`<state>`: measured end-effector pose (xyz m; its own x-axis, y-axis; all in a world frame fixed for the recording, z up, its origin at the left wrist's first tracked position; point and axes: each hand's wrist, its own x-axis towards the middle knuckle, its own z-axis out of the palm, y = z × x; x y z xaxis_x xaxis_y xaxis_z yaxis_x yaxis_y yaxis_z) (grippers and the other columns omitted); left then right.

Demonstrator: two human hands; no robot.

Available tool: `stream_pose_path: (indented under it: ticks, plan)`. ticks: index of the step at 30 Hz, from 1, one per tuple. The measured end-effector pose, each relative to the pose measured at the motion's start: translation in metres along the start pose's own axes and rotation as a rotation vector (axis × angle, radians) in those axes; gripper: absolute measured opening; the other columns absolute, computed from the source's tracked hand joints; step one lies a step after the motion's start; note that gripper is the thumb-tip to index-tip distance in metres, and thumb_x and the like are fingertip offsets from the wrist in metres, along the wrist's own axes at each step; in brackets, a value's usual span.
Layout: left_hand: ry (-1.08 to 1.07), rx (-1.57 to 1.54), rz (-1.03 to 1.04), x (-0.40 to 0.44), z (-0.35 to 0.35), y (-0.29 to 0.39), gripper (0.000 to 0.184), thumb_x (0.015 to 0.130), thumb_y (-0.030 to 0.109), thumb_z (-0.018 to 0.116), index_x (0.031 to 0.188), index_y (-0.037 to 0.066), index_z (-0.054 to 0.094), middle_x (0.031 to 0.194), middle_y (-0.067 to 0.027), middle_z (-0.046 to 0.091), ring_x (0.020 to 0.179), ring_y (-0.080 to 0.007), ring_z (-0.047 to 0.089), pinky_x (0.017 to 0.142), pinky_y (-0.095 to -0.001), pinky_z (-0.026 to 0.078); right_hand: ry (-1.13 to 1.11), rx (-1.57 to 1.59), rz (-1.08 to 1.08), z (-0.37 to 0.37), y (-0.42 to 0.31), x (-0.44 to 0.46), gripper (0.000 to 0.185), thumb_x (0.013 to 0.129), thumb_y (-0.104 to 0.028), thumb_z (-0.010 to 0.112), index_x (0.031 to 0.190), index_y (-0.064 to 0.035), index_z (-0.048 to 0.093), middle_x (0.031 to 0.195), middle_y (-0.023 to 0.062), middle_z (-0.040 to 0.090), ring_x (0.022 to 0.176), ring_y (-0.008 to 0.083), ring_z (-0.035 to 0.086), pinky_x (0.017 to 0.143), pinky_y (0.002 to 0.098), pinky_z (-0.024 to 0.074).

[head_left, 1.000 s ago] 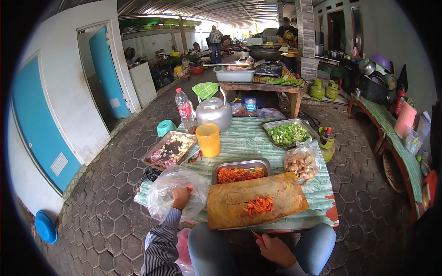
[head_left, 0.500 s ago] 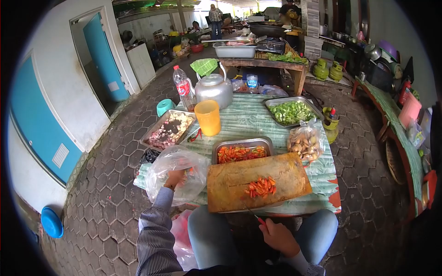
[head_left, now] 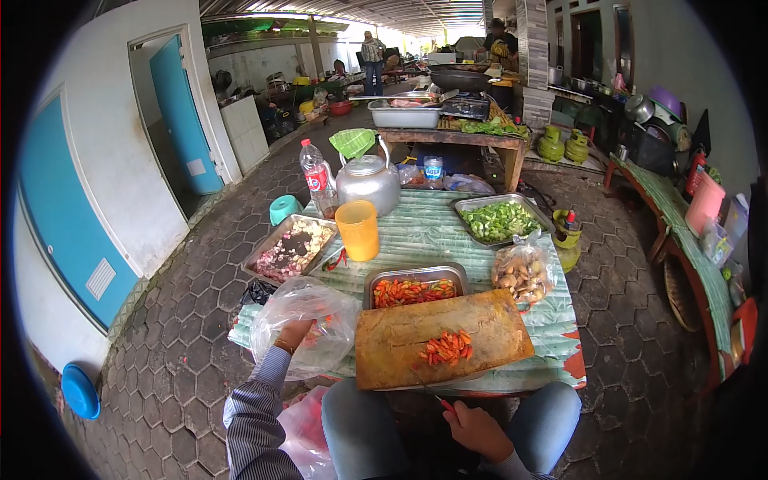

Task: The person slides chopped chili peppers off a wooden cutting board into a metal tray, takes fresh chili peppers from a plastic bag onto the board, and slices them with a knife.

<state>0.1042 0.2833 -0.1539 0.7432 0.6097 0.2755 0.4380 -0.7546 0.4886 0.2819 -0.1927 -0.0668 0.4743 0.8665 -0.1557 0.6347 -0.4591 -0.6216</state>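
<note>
My left hand (head_left: 296, 334) reaches into a clear plastic bag (head_left: 276, 304) with some red chillies (head_left: 324, 322) in it. The bag's film and folds hide the fingers. Low in front of my knees, my right hand (head_left: 480, 432) is closed around the red handle of a knife (head_left: 446, 406), its blade pointing at the front edge of a wooden cutting board (head_left: 388, 340). A small heap of red-orange chillies (head_left: 446, 348) lies on the board. Behind it, partly covered by the board, stands a metal tray (head_left: 466, 282) of cut chillies (head_left: 408, 293).
Around the table stand a tray of chopped shallots and garlic (head_left: 284, 250), an orange cup (head_left: 357, 232), a kettle (head_left: 368, 188), a cola bottle (head_left: 314, 170), a tray of chopped greens (head_left: 500, 220) and a bag of mushrooms (head_left: 524, 272). Two people are in the background.
The camera has tilted up a little, so the table sits lower in view. My left hand is still in the bag, and my right hand still holds the knife below the board.
</note>
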Motion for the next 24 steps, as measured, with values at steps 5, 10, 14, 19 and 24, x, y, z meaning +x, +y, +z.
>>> stream_pose_path:
  ticks: [5,10,14,19,24]
  plan:
    - [0.048,0.244,0.091,-0.011,-0.006,0.024,0.034,0.093,0.034,0.051,0.116,0.011,0.062,0.114,-0.0161,0.061,0.110,-0.0309,0.055,0.098,-0.0422,0.039,-0.009,0.028,0.001,0.000,0.000,0.000,0.032,0.094,-0.037,0.047,0.091,-0.0058,0.049,0.066,0.0259,0.060,0.065,0.0473,0.060,0.059,0.0567,0.0473]
    - [-0.170,0.389,-0.232,-0.037,-0.046,0.065,0.048,0.093,0.048,0.042,0.098,0.008,0.068,0.085,-0.0167,0.068,0.080,-0.0369,0.066,0.068,-0.0509,0.048,0.041,0.042,-0.045,-0.005,-0.004,0.001,0.028,0.094,-0.034,0.049,0.089,-0.0061,0.051,0.067,0.0276,0.059,0.065,0.0484,0.058,0.060,0.0592,0.0443]
    - [-0.132,0.097,-0.218,-0.071,-0.087,0.108,0.031,0.087,0.028,0.056,0.079,-0.003,0.058,0.070,-0.0224,0.060,0.065,-0.0384,0.059,0.058,-0.0443,0.042,-0.019,0.088,0.033,-0.014,-0.006,0.000,0.028,0.095,-0.031,0.048,0.089,-0.0041,0.049,0.067,0.0264,0.058,0.069,0.0476,0.058,0.060,0.0578,0.0434]
    - [-0.167,0.047,-0.117,-0.085,-0.113,0.200,0.028,0.087,0.024,0.059,0.080,-0.003,0.056,0.069,-0.0219,0.058,0.063,-0.0373,0.058,0.057,-0.0429,0.042,0.003,0.106,0.067,-0.012,0.000,0.008,0.029,0.096,-0.031,0.047,0.089,-0.0028,0.049,0.067,0.0262,0.059,0.069,0.0475,0.058,0.060,0.0570,0.0436]
    - [0.001,0.160,0.066,-0.046,-0.046,0.229,0.020,0.085,0.021,0.061,0.090,0.001,0.057,0.083,-0.0222,0.062,0.071,-0.0380,0.062,0.063,-0.0462,0.048,0.108,0.055,0.004,-0.006,-0.006,0.017,0.029,0.095,-0.031,0.047,0.090,-0.0029,0.049,0.068,0.0263,0.059,0.069,0.0481,0.058,0.061,0.0570,0.0442]
